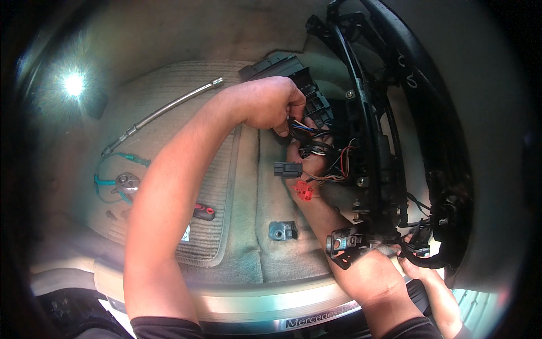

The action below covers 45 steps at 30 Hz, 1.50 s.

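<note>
My left hand (pixel 274 107) reaches across the carpet with its fingers closed on a bundle of thin wires (pixel 302 126), some white and blue. Just below it, my right hand (pixel 307 155) is curled round the same wiring, its fingers partly hidden behind the cables. A grey plug connector (pixel 288 169) and a red connector (pixel 304 191) hang on wires over my right wrist. Beyond my fingers lies a black plastic housing (pixel 291 70) with open slots. My right forearm passes behind a metal bracket of the black seat frame (pixel 358 68).
On the ribbed mat (pixel 169 79) lie a long metal bar (pixel 164 116), a ratchet (pixel 127 183) and a tool with a red-and-black handle (pixel 204 212). A floor bracket (pixel 282 230) sits on the carpet. Another person's hand (pixel 418 268) touches the frame at lower right. The metal door sill (pixel 243 308) runs in front.
</note>
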{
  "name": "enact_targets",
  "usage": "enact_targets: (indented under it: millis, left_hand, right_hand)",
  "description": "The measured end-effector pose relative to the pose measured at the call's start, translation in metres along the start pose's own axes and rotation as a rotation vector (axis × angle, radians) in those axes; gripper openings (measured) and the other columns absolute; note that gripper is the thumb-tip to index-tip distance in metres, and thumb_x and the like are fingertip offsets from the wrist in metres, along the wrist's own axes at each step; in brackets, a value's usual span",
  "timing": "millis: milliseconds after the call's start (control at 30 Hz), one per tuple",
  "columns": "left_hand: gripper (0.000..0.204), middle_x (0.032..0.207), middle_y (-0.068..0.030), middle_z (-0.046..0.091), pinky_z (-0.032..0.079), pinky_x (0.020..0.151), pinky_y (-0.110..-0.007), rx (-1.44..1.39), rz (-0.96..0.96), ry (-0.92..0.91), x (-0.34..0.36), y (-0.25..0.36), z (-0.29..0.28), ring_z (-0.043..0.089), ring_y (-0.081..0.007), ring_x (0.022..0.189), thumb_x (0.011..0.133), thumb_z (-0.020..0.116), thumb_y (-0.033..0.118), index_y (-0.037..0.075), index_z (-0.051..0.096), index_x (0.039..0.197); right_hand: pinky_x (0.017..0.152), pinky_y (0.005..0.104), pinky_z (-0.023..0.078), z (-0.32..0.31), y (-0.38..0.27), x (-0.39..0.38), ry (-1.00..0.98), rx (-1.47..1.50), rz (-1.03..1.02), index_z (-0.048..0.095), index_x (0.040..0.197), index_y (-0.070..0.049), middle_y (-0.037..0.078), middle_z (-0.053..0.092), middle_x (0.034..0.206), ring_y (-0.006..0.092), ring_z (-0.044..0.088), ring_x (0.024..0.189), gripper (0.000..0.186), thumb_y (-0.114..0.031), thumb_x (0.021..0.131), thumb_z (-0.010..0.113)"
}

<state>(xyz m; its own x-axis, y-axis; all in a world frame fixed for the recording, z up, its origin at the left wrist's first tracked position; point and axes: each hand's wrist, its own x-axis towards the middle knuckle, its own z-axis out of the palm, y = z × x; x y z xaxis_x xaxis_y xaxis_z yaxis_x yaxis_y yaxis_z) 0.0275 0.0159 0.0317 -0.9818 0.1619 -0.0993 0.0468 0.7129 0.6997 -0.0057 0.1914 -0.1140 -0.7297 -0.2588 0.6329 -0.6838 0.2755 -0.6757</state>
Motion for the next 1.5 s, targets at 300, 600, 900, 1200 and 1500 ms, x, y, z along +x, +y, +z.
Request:
enact_targets:
  millis: [300,600,900,1200,1500]
  left_hand:
    - [0.030,0.091,-0.0084,0.075,0.052,0.077,-0.036,-0.058,-0.048,-0.047,-0.002,-0.006,-0.003,0.069,-0.0190,0.086,0.075,0.080,0.006,0.006,0.073,0.105]
    - [0.033,0.096,-0.0073,0.076,0.053,0.082,-0.036,-0.103,-0.008,-0.050,-0.002,-0.007,-0.005,0.069,-0.0191,0.089,0.077,0.079,0.006,0.007,0.073,0.109]
    - [0.036,0.093,-0.0067,0.075,0.053,0.080,-0.037,-0.122,0.001,-0.046,-0.003,-0.008,-0.004,0.069,-0.0196,0.088,0.074,0.080,0.007,0.006,0.072,0.110]
    - [0.036,0.090,-0.0071,0.073,0.052,0.078,-0.037,-0.069,-0.005,-0.039,-0.001,-0.002,-0.005,0.067,-0.0212,0.086,0.071,0.083,0.008,0.006,0.074,0.105]
    - [0.036,0.089,-0.0070,0.073,0.052,0.077,-0.036,-0.069,-0.003,0.006,-0.004,-0.002,-0.003,0.067,-0.0206,0.086,0.070,0.083,0.006,0.006,0.074,0.104]
  right_hand:
    - [0.102,0.0389,0.046,0.002,0.008,-0.003,-0.037,-0.023,-0.043,0.054,0.138,0.001,0.018,0.051,0.127,0.0307,0.055,0.119,0.060,0.004,0.078,0.059]
    - [0.096,0.0484,0.045,0.000,0.006,0.002,-0.024,-0.070,-0.111,0.052,0.141,-0.003,0.024,0.052,0.124,0.0400,0.054,0.112,0.070,0.001,0.072,0.063]
    - [0.102,0.0373,0.045,-0.003,0.003,-0.001,-0.097,-0.200,-0.038,0.049,0.144,-0.002,0.017,0.050,0.127,0.0294,0.054,0.119,0.067,0.005,0.078,0.061]
    - [0.094,0.0523,0.045,0.004,0.017,0.000,0.026,-0.095,-0.068,0.056,0.139,-0.005,0.026,0.054,0.123,0.0421,0.055,0.107,0.070,-0.005,0.070,0.067]
    - [0.103,0.0386,0.045,-0.007,-0.002,0.002,-0.081,-0.239,-0.071,0.051,0.142,0.001,0.018,0.055,0.121,0.0308,0.055,0.118,0.065,0.003,0.077,0.061]
